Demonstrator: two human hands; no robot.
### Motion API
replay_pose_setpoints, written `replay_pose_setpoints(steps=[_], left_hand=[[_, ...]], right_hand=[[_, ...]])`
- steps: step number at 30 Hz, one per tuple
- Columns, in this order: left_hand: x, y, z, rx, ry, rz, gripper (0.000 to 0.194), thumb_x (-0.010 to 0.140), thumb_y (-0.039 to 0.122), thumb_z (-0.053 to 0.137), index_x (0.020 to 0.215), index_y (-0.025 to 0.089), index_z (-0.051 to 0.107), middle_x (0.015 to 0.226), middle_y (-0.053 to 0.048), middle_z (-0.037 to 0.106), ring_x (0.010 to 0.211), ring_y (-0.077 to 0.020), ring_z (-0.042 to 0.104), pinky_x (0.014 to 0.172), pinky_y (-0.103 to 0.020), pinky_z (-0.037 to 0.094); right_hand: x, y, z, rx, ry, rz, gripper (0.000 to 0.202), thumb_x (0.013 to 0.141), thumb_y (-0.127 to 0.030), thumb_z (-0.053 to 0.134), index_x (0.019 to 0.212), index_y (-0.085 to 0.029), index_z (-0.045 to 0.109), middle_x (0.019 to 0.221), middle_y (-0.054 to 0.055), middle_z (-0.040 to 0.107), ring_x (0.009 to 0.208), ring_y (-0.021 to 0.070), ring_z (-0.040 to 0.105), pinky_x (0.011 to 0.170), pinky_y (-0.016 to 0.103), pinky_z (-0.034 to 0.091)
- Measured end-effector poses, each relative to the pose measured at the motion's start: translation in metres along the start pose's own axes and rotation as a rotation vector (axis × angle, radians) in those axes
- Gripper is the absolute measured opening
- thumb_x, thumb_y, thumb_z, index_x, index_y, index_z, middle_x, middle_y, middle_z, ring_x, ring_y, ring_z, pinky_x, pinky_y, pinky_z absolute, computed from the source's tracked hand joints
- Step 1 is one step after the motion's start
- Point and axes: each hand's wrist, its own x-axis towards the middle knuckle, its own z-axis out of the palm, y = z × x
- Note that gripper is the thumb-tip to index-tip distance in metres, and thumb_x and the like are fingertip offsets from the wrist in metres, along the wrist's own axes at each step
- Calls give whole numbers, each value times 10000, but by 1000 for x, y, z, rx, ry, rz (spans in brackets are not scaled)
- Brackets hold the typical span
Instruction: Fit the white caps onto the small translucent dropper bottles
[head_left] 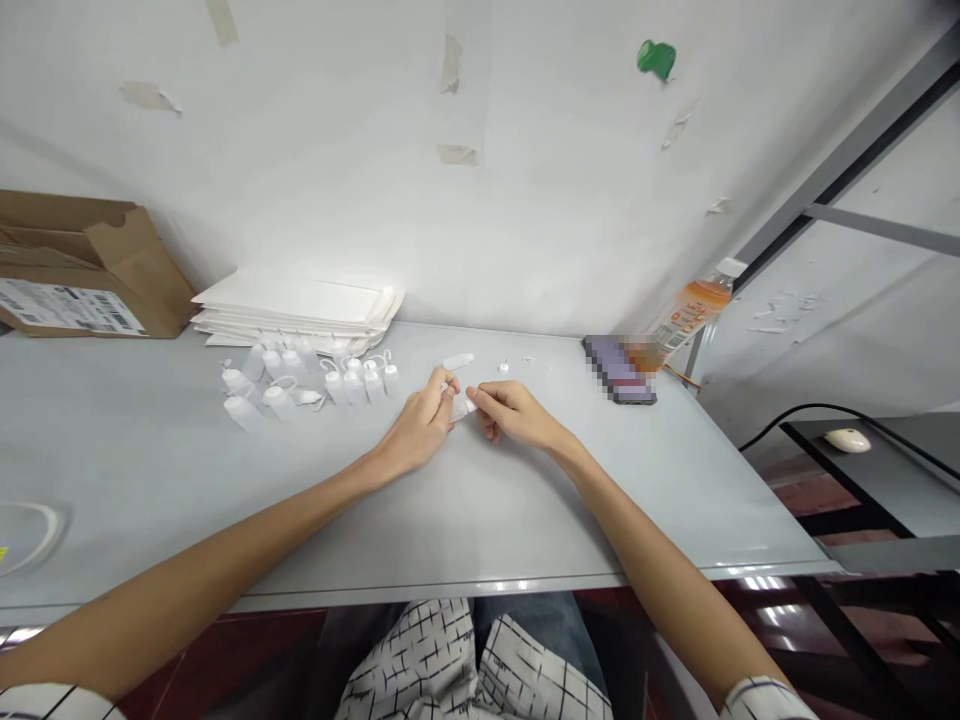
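Observation:
Near the middle of the grey table (495, 520), my left hand (421, 425) is closed around a small translucent bottle (460, 409). The fingers of my right hand (517, 412) pinch the bottle's white end from the right. Just beyond my hands another small bottle (458, 361) lies on its side. A small white cap (503, 367) stands to its right, with a tiny clear piece (528, 359) beside it. To the left several white squeeze bottles (354, 386) stand grouped, some with looped cap straps; more bottles (244, 411) are farther left.
White flat packets (300, 305) are stacked against the wall, beside an open cardboard box (90, 265). At the right a phone (619, 370) lies by a leaning bottle of orange drink (686, 315). A white ring-shaped object (49, 530) sits at the left edge.

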Motion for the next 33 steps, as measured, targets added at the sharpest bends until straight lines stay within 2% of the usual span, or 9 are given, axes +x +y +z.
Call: replay_pose_setpoints(steps=[4,9,13,17,21,25,27,30,33], left_hand=[[0,-2,0,-14,3,4,60,940,289,394,938,236,421,539,100,330,465,-103,357,579,-235,437],[1,-1,-1,-66,16,-8,42,917,276,430,915,234,434,547,99,359,480,-98,367,642,-262,486],[1,0,-1,-78,9,-32,51,910,285,449,927,236,444,544,102,348,494,-101,369,686,-294,514],[0,0,0,-45,-3,-26,63,933,293,417,924,233,435,573,91,358,509,-101,382,692,-287,518],[0,-2,0,-28,-2,-15,91,946,307,397,936,232,448,622,69,407,537,-106,417,671,-265,507],[1,-2,-1,-49,3,-13,82,937,302,410,936,236,459,616,72,398,544,-108,412,689,-268,513],[0,-1,-1,-58,-3,-18,77,934,300,417,930,236,461,590,80,364,533,-108,396,701,-275,519],[-1,1,-1,-57,-9,-35,76,934,300,416,924,236,457,576,84,346,527,-108,389,717,-283,527],[-2,2,-1,-38,-23,-38,87,930,313,420,931,237,463,619,66,412,569,-119,434,696,-281,531]], right_hand=[[0,0,2,-141,54,-57,482,946,-552,462,628,-190,465,536,-29,480,472,102,489,469,235,408],[-3,-9,-3,45,35,-44,346,880,-526,578,811,-189,541,676,-18,539,536,120,554,455,241,445],[-6,-14,-8,30,-25,-36,341,818,-498,676,851,-169,594,693,-3,571,574,124,567,490,249,481],[-4,-9,-6,-8,-37,-21,394,861,-543,606,743,-168,577,612,-11,543,546,119,548,489,243,474],[-2,-5,-3,-11,-36,34,537,907,-621,474,637,-163,550,581,1,533,487,109,524,428,229,402],[-6,-11,-9,6,-14,-14,392,840,-542,635,860,-152,664,770,18,639,490,84,537,469,232,399],[-7,-14,-11,15,-18,-23,342,790,-475,713,911,-156,681,780,9,644,483,79,537,487,235,402],[-7,-14,-11,28,-32,-29,295,789,-439,712,840,-151,674,721,1,630,475,85,536,491,241,405],[-5,-12,-9,2,-29,-34,348,858,-456,625,684,-155,603,609,-7,591,463,88,517,497,245,403]])
